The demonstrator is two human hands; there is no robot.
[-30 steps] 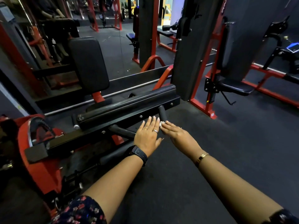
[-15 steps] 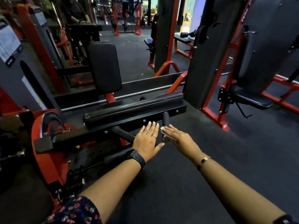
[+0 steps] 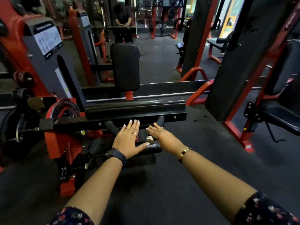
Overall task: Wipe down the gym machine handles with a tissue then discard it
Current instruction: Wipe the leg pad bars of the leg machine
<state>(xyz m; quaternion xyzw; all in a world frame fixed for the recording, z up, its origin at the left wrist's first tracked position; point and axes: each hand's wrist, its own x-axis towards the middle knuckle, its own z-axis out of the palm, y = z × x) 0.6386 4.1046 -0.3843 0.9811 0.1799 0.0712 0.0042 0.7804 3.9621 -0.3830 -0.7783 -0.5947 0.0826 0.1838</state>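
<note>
Dark, finely grained rubber floor [image 3: 203,168] is spreading under both forearms, with red steel frames and black padded benches standing beyond the hands. Just ahead of the fingertips a flat black steel bar [image 3: 90,123] is running crosswise. Three round, matte black handles are jutting from under it: one [image 3: 112,127] left of the left hand, one [image 3: 160,119] past the right fingers, and one [image 3: 142,135] between the hands, ending in a shiny round metal cap [image 3: 150,140]. The left hand [image 3: 128,138] is lying flat, fingers straight, thumb reaching toward the cap. The right hand [image 3: 162,135] is stretching palm down, fingers straight and close together, beside that middle handle. Whether a tissue is lying under it, I cannot tell.
</note>
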